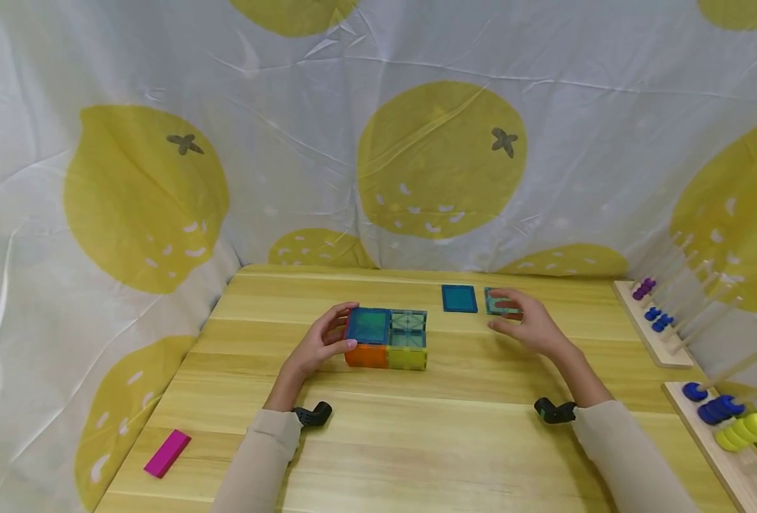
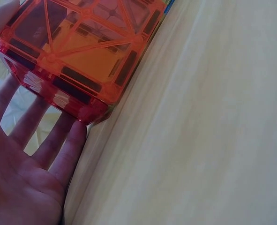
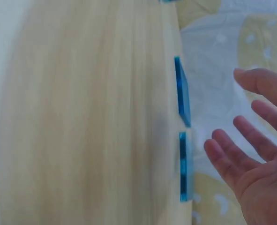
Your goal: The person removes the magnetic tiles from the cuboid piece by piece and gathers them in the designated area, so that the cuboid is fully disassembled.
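Observation:
A two-cell box of translucent magnetic tiles (image 1: 368, 326) stands on the table, with a blue top on its left cell and orange and yellow tiles along the front. My left hand (image 1: 317, 345) holds its left end, the thumb at the front orange tile (image 2: 91, 51) and the fingers against the red end tile (image 2: 54, 89). The right cell's top looks uncovered. Over a pale teal square tile (image 1: 495, 303) hovers my right hand (image 1: 532, 324), fingers spread and apart from it in the right wrist view. Left of that tile lies a dark blue square tile (image 1: 459, 298).
A magenta block (image 1: 167, 453) lies at the front left. Along the right edge stand two wooden peg boards, the far one (image 1: 654, 324) with purple and blue beads, the near one (image 1: 705, 434) with blue and yellow rings. A lemon-print curtain (image 1: 288, 142) hangs behind the table.

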{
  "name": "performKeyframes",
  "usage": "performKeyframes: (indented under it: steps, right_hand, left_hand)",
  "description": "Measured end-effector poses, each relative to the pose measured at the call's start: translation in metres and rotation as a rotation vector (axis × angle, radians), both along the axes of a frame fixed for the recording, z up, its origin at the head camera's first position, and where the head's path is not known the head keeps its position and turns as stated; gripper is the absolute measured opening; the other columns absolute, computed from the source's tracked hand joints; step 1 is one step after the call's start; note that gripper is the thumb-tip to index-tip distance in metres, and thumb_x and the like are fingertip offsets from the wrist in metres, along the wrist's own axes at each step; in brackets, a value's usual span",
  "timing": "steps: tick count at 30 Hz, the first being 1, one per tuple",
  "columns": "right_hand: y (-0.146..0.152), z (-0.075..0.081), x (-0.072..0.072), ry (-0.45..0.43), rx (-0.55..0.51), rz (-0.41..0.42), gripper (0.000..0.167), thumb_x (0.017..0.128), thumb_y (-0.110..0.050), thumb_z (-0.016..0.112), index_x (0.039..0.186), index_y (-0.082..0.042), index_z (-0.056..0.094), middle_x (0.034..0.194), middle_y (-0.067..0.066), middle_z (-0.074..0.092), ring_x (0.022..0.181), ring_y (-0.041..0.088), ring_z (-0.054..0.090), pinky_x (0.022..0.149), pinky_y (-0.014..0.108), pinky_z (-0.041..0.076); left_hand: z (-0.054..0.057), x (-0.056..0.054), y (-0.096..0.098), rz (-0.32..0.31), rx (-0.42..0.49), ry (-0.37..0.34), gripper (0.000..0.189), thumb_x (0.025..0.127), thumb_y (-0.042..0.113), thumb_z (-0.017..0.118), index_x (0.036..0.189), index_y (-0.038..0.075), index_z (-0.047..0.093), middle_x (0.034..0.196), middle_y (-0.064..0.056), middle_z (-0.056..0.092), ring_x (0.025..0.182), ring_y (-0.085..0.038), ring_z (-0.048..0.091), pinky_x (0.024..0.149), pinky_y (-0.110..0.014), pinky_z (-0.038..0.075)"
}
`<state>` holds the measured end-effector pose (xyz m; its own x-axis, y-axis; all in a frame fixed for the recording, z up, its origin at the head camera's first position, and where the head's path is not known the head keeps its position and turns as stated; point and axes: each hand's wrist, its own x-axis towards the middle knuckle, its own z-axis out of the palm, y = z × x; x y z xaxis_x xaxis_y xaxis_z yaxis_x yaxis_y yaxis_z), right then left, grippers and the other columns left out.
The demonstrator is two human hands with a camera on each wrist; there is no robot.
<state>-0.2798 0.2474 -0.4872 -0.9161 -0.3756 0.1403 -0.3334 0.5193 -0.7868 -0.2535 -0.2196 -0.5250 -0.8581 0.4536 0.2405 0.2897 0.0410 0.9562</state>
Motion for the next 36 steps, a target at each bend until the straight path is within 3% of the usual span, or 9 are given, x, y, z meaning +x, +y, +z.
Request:
performKeyframes:
  steps: [8,14,23,29,36]
  right_hand:
    - [-0.033,0.003,0.026,-0.055,-0.127,0.048,0.06,0.094,-0.025,0.078,0.147,-0.012,0.053,0.149,0.021,0.054,0.132,0.041,0.058,0.104,0.052,0.054]
    - [-0.056,0.004,0.037,-0.04,-0.176,0.083,0.052,0.092,-0.023,0.079,0.14,-0.015,0.06,0.142,0.021,0.059,0.125,0.042,0.062,0.1,0.051,0.056]
    - [-0.086,0.002,0.048,-0.053,-0.217,0.158,0.053,0.092,-0.019,0.079,0.141,-0.009,0.06,0.141,0.024,0.059,0.121,0.043,0.063,0.099,0.048,0.057]
    - [-0.103,0.002,0.052,-0.073,-0.22,0.197,0.05,0.093,-0.018,0.079,0.138,-0.005,0.062,0.136,0.025,0.062,0.119,0.043,0.063,0.099,0.049,0.057]
    - [-0.115,-0.001,0.054,-0.081,-0.229,0.234,0.051,0.093,-0.016,0.078,0.139,-0.001,0.061,0.134,0.025,0.062,0.117,0.034,0.066,0.098,0.043,0.058]
  left_hand:
    - [-0.001,0.0,0.0,0.021,-0.004,0.014,0.069,0.094,0.009,0.072,0.156,0.011,0.041,0.154,-0.016,0.047,0.14,-0.04,0.047,0.112,-0.029,0.047]
    - [-0.001,0.0,0.001,0.028,-0.012,0.002,0.069,0.094,0.009,0.073,0.156,0.012,0.042,0.154,-0.013,0.048,0.14,-0.037,0.048,0.114,-0.035,0.047]
    - [0.013,0.002,0.0,0.023,-0.066,0.017,0.069,0.094,0.01,0.073,0.156,0.011,0.041,0.158,-0.019,0.041,0.142,-0.041,0.044,0.114,-0.056,0.045]
    - [0.016,0.003,-0.001,0.034,-0.085,-0.011,0.065,0.095,0.014,0.074,0.153,0.016,0.046,0.159,-0.012,0.042,0.143,-0.042,0.043,0.108,-0.044,0.052]
    - [0.015,0.003,0.0,0.04,-0.083,-0.021,0.065,0.095,0.014,0.075,0.153,0.014,0.047,0.158,-0.011,0.043,0.143,-0.044,0.042,0.101,-0.035,0.057]
